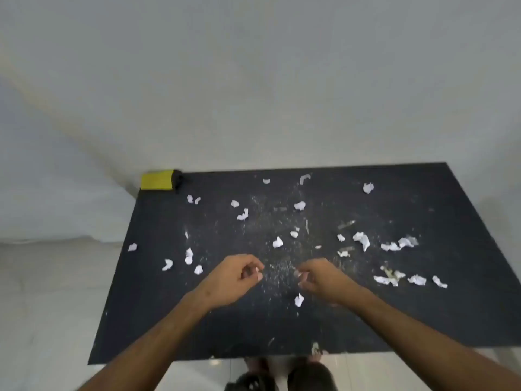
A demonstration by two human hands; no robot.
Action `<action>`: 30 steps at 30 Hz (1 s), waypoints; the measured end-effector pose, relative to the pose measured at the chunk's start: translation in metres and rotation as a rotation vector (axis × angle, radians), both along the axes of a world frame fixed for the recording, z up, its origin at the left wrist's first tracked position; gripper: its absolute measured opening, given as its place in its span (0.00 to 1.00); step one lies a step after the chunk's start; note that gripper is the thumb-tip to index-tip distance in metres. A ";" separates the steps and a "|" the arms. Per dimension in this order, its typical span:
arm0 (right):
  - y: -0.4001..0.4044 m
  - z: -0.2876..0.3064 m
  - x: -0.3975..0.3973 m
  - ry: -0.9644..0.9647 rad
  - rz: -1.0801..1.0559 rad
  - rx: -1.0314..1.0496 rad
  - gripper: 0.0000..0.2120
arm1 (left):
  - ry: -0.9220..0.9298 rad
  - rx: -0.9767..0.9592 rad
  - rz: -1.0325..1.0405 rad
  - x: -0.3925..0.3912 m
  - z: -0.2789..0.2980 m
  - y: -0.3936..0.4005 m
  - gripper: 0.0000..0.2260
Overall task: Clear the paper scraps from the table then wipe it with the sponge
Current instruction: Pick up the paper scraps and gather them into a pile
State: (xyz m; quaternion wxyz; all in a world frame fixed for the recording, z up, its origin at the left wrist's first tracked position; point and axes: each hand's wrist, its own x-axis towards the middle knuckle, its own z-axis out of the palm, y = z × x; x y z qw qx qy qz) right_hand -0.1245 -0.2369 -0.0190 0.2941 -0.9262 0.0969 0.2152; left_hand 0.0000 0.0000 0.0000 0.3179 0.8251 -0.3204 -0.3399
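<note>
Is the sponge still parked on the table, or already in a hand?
Parked. The sponge sits at the table's far left corner, untouched; the left hand and right hand hover mid-table among paper scraps.

No readable text from my feed. I see no lettering on sponge, no label or brand. Paper scraps blank white as far as I can tell, too small and blurred for print. Table top plain dark, I find no marks, numbers or signs on it.
</note>
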 end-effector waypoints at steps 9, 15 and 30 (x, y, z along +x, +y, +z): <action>0.030 -0.100 -0.026 0.097 -0.107 0.050 0.20 | -0.060 0.140 0.139 -0.019 -0.101 0.008 0.15; 0.036 -0.131 -0.028 0.071 -0.191 0.036 0.11 | -0.170 0.151 0.074 -0.011 -0.134 -0.007 0.21; 0.010 -0.125 0.047 -0.147 -0.557 0.207 0.09 | -0.419 0.207 0.150 0.022 -0.165 -0.024 0.14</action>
